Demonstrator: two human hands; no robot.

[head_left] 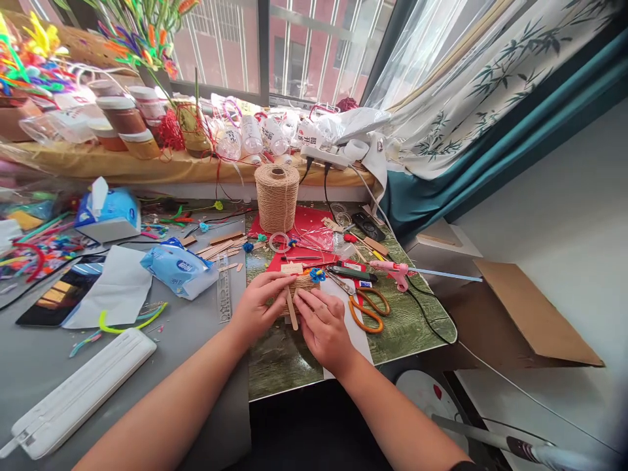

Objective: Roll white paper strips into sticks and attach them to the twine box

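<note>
Both hands meet near the front of the green mat around a small twine-wrapped piece [305,282] with a blue pipe-cleaner flower [317,275] at its upper right. A flat wooden craft stick [293,314] stands out downward between the hands, slightly tilted. My left hand [262,304] is closed, its thumb and fingertips on the stick's upper part beside the wrapped piece. My right hand [324,324] is closed as well, curled fingers gripping the wrapped piece's lower right side. The fingers hide much of this piece. Orange-handled scissors [367,311] lie right of my right hand.
A large twine spool [277,199] stands behind the hands. A pink glue gun [400,271] with a glue stick lies at right. Tissue packs [179,267], loose craft sticks [220,247] and a white elongated device [86,392] are at left. An open cardboard box [534,314] stands beyond the table's right edge.
</note>
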